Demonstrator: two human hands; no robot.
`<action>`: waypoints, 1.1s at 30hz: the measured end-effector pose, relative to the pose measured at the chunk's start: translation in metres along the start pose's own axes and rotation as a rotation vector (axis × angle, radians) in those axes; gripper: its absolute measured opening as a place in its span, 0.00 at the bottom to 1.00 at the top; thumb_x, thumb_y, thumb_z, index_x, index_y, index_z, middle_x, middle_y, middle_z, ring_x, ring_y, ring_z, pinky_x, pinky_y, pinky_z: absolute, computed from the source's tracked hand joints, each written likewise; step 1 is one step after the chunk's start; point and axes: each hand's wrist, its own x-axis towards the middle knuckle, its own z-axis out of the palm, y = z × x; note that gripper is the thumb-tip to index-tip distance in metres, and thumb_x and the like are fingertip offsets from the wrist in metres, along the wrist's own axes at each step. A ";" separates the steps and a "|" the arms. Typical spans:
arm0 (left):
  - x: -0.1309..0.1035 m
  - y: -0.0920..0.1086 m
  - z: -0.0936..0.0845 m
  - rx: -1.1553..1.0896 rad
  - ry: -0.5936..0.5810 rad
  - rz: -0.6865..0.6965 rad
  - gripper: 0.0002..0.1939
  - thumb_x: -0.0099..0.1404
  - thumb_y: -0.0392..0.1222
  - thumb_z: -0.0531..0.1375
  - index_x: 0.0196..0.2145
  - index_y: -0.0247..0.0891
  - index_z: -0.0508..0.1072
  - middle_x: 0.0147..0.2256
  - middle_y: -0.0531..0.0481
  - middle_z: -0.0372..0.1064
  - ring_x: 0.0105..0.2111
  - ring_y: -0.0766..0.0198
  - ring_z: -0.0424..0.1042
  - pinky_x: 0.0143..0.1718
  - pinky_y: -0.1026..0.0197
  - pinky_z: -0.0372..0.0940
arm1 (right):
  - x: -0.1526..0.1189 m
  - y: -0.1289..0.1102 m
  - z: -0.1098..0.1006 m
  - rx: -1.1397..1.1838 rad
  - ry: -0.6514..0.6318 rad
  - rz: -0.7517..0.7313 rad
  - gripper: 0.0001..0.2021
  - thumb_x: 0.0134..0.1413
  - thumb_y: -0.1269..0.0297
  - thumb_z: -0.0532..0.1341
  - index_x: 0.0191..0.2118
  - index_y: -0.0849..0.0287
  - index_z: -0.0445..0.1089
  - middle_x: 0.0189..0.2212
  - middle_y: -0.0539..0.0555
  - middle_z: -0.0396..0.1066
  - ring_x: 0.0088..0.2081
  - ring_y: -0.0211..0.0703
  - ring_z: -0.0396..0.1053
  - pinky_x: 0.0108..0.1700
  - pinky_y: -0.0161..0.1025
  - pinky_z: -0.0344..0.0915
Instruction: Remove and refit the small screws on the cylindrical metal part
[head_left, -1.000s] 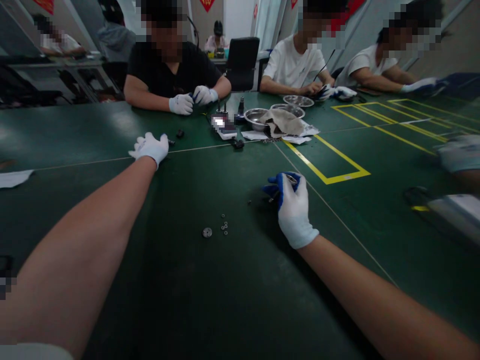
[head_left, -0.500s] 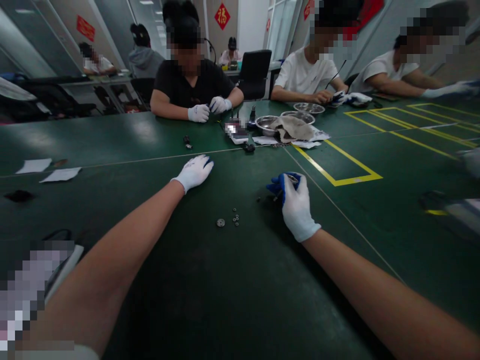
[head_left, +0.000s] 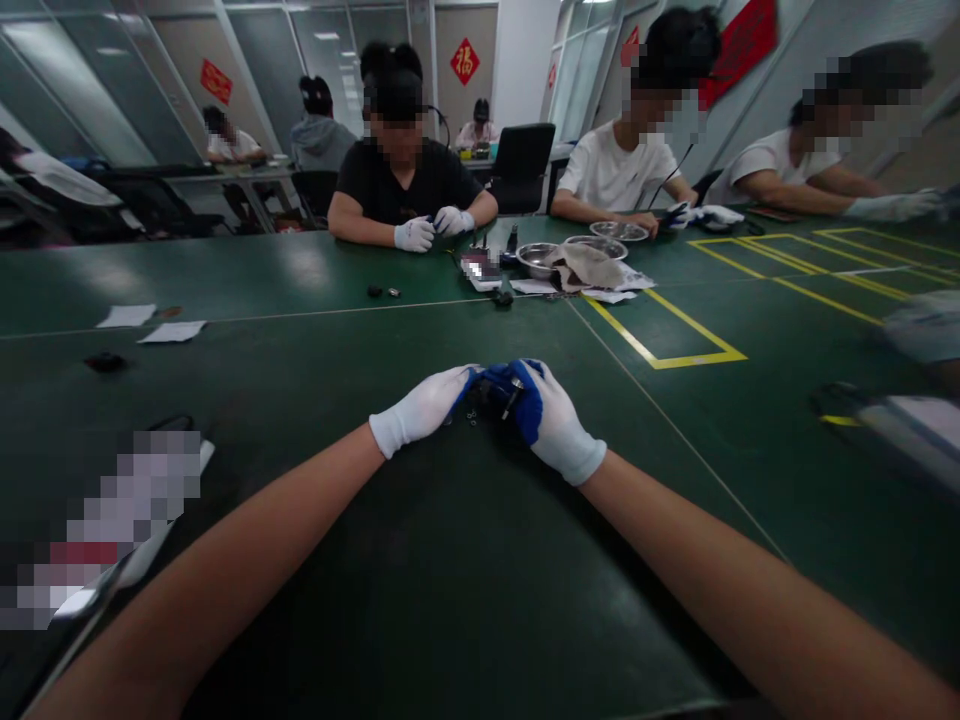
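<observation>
My right hand [head_left: 559, 425], in a white glove with a blue palm, is closed around a dark part with a shiny metal pin [head_left: 513, 398]. Coming in from the left, my left hand [head_left: 427, 405] wears a matching glove, and its fingers are bent in against the right hand's fingers at that part. What the left fingertips pinch is hidden and blurred. Just under the hands lie several small metal rings [head_left: 472, 417] on the green table. A small round metal disc [head_left: 448, 420] shows only in part beneath my left hand.
Metal bowls [head_left: 534, 260] with a grey cloth [head_left: 589, 268] stand ahead on the green table [head_left: 420, 580]. Yellow tape [head_left: 660, 362] marks the right side. Paper slips [head_left: 172, 331] and a pixelated flat object [head_left: 127, 500] lie left. Co-workers [head_left: 409, 185] in gloves sit across.
My left hand has moved right and my right hand slightly left, so they now meet over the small rings. The part is still in my right hand. The view has shifted a little.
</observation>
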 end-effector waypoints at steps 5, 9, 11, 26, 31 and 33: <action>-0.016 0.000 0.002 -0.050 0.287 -0.041 0.18 0.72 0.45 0.55 0.54 0.42 0.79 0.58 0.45 0.77 0.62 0.53 0.73 0.70 0.44 0.62 | -0.007 0.002 0.013 0.242 -0.067 0.126 0.10 0.62 0.51 0.64 0.41 0.49 0.67 0.43 0.58 0.79 0.48 0.55 0.79 0.58 0.58 0.75; -0.036 0.014 0.013 0.113 0.430 -0.099 0.18 0.68 0.41 0.60 0.54 0.38 0.77 0.57 0.40 0.74 0.60 0.50 0.74 0.67 0.42 0.66 | -0.011 0.005 0.023 0.183 0.025 0.065 0.17 0.60 0.46 0.66 0.45 0.50 0.65 0.44 0.56 0.79 0.49 0.51 0.78 0.62 0.56 0.72; -0.047 0.026 0.019 0.203 0.426 -0.081 0.18 0.66 0.40 0.62 0.53 0.38 0.77 0.55 0.39 0.74 0.58 0.49 0.75 0.64 0.41 0.68 | -0.016 0.003 0.028 0.110 0.063 -0.002 0.19 0.61 0.44 0.65 0.47 0.50 0.66 0.46 0.56 0.78 0.51 0.51 0.77 0.64 0.55 0.69; -0.066 0.047 0.036 0.107 0.488 0.006 0.22 0.64 0.36 0.65 0.56 0.39 0.73 0.53 0.41 0.77 0.54 0.51 0.78 0.60 0.44 0.72 | -0.047 -0.019 0.044 -0.221 -0.156 -0.371 0.27 0.73 0.52 0.55 0.72 0.50 0.54 0.69 0.61 0.61 0.70 0.54 0.61 0.73 0.60 0.59; -0.064 0.044 0.031 0.160 0.599 -0.038 0.22 0.63 0.37 0.66 0.54 0.38 0.72 0.51 0.42 0.76 0.54 0.51 0.77 0.60 0.43 0.71 | -0.024 -0.013 0.024 -0.319 -0.057 -0.362 0.16 0.73 0.56 0.53 0.59 0.52 0.69 0.53 0.60 0.74 0.55 0.53 0.74 0.61 0.56 0.71; -0.063 0.042 0.030 0.183 0.634 -0.024 0.21 0.64 0.37 0.65 0.54 0.38 0.72 0.51 0.42 0.75 0.54 0.51 0.76 0.60 0.43 0.71 | -0.021 -0.015 0.023 -0.480 -0.116 -0.360 0.13 0.71 0.58 0.55 0.51 0.53 0.74 0.47 0.59 0.75 0.51 0.53 0.74 0.57 0.55 0.72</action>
